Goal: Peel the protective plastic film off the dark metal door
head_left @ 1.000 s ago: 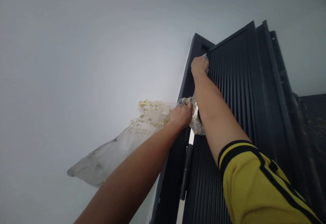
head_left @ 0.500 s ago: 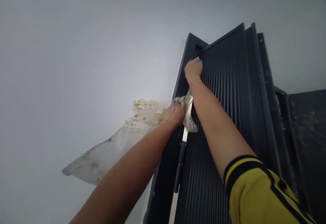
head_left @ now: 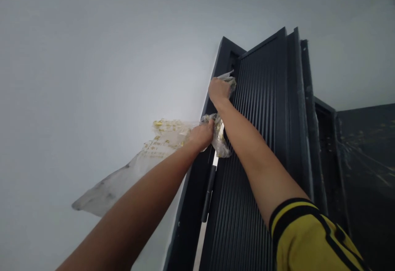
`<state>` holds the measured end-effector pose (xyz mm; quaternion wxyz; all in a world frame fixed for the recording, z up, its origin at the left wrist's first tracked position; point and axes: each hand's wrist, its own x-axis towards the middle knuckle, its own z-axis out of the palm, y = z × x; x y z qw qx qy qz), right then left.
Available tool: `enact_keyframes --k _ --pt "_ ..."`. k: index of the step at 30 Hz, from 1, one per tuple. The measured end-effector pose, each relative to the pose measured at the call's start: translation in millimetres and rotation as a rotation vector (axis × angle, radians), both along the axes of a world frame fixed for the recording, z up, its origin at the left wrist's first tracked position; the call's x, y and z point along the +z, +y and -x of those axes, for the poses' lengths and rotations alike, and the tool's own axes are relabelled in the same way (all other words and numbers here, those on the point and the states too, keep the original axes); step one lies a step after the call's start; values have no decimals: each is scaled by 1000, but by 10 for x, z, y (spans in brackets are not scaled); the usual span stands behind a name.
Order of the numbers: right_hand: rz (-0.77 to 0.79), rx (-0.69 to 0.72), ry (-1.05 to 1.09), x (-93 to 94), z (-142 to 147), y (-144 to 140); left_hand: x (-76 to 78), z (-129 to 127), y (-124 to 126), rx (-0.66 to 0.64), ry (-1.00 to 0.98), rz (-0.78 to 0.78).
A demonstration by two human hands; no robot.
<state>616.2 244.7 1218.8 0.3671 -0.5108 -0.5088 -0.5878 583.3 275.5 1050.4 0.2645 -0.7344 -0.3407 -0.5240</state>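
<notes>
Film hangs loose left of the dark frame, bunched in the grasp of the left hand, while the right hand clenches more higher up; the ribbed door looks largely bare, though whether any film is attached cannot be told.

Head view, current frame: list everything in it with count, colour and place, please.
Plastic film: apparently one piece, clear with yellow print, bunched at both hands and trailing left
Ribbed door: one, dark grey, right of centre
Door frame: one, dark grey, left of the door
Hinge: one visible, dark, between frame and door
Dark panel: one, yellowish streaks, far right
Wall: pale grey, behind; number of surfaces unclear
Sleeve: one, yellow with black bands, lower right
Left hand: one, bare, gripping film near centre
Right hand: one, bare, gripping film higher up
</notes>
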Motion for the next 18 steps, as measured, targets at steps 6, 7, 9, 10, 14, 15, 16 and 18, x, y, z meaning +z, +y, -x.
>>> enact_keyframes --k 6,7,9,10,14,15,16,18 --pt "-46 0 -77 -73 112 88 -6 22 25 -22 9 10" --pt "-51 -6 -88 -73 116 81 -8 19 24 -24 10 7" --pt "-68 -17 -117 -79 125 49 -13 15 21 -31 6 8" --pt "-79 -21 -134 -86 133 25 -15 14 19 -35 4 19" --pt "-112 -54 -180 -154 166 -65 -16 15 15 -74 -16 73" --pt "-110 -68 -188 -184 168 -79 -13 15 17 -92 -26 87" --pt "-102 -83 -198 -220 166 -89 -8 16 20 -117 -38 98" --pt "-71 -113 -231 -309 150 -99 9 27 24 -181 -72 125"
